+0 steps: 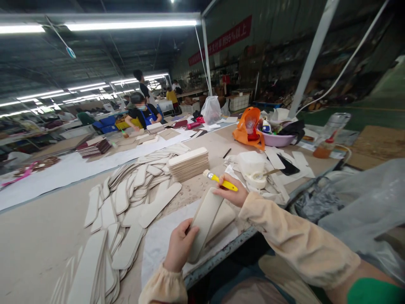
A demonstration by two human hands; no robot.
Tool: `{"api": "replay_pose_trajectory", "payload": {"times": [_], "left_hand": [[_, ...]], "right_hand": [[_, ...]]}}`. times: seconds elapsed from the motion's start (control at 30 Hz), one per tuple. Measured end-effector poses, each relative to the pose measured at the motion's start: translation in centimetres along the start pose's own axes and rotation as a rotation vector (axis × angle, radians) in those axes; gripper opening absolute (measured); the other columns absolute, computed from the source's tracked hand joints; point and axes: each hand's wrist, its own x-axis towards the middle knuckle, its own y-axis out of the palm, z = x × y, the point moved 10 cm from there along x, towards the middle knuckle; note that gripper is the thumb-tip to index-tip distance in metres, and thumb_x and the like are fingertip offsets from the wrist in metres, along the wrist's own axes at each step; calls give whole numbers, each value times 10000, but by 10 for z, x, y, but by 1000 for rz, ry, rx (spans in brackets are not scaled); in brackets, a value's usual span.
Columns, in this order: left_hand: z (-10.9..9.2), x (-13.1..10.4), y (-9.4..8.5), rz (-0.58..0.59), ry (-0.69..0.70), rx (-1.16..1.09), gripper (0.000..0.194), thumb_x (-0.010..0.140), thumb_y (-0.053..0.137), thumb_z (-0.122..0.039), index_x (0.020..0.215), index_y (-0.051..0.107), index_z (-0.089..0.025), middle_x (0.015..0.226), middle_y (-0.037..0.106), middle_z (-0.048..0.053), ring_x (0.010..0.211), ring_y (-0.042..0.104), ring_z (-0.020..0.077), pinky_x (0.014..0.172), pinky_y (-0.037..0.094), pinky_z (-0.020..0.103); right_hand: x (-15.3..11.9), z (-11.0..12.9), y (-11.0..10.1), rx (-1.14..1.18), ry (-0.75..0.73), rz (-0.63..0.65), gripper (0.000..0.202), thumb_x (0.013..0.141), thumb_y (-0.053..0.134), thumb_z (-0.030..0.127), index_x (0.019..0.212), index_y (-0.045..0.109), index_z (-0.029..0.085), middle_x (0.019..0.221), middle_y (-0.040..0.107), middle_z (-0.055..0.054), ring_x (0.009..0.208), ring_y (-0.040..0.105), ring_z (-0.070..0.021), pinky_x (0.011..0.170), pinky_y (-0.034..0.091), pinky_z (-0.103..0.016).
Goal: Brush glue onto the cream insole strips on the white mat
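Note:
My left hand [181, 242] grips the lower end of a long pale strip with rounded corners [204, 221], thumb on its face. In my right hand [233, 192] is a paintbrush [225, 182] with a yellow handle, its bristles pointing left; the fingers of that hand also touch the strip's upper end. Under the held strip lies another pale piece [223, 219], partly covered, on a white sheet [158, 236]. A neat stack of like strips [189, 164] stands beyond, and many loose ones [133, 190] spread out to the left.
A white plastic container [252, 162] with pale residue stands right of my right hand, among scraps. Farther back are a dark phone [287, 165], a purple basin [278, 139], an orange bag [248, 128] and a bottle of amber liquid [324, 145]. A co-worker [144, 114] sits across the table.

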Motion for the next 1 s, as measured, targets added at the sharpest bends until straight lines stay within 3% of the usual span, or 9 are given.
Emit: {"api": "replay_pose_trajectory", "payload": {"times": [0.2, 0.43, 0.57, 0.67, 0.77, 1.0], "left_hand": [[-12, -12, 4, -20, -38, -110, 339, 748, 540, -393, 951, 685, -164, 783, 687, 9, 741, 588, 194, 675, 435, 266], [-18, -22, 14, 5, -66, -255, 320, 721, 608, -391, 924, 687, -156, 767, 677, 16, 736, 581, 188, 668, 438, 274], [-11, -41, 42, 210, -175, -609, 418, 736, 620, -464, 989, 668, -135, 871, 702, 78, 784, 632, 223, 683, 487, 313], [3, -66, 69, 366, -340, -912, 585, 773, 527, -585, 1122, 609, -123, 984, 690, 149, 850, 662, 284, 687, 532, 382], [14, -87, 86, 435, -441, -1047, 626, 749, 572, -585, 1172, 561, -123, 1009, 686, 168, 865, 676, 303, 674, 559, 382], [18, -90, 83, 248, -386, -999, 414, 727, 714, -326, 1049, 617, -84, 952, 704, 135, 840, 684, 213, 657, 569, 230]], "right_hand": [[5, 27, 2, -32, -31, 52, 319, 679, 714, 344, 779, 433, 232, 682, 534, 59, 591, 479, -119, 576, 411, -254], [5, 39, -1, -70, -42, 79, 310, 679, 709, 348, 799, 451, 225, 662, 527, 64, 571, 459, -108, 554, 385, -244], [10, 45, -8, -11, -27, 63, 354, 635, 743, 345, 783, 448, 217, 639, 531, 73, 556, 464, -100, 550, 375, -235], [13, 49, -18, 54, -12, 33, 397, 591, 772, 334, 766, 438, 210, 611, 526, 85, 543, 459, -89, 552, 364, -227], [14, 51, -28, 72, -1, 4, 420, 564, 785, 338, 753, 433, 209, 604, 526, 88, 540, 458, -85, 554, 363, -227], [15, 34, -39, 83, 38, -42, 458, 527, 809, 336, 746, 427, 211, 587, 534, 89, 528, 462, -90, 549, 362, -236]]}}
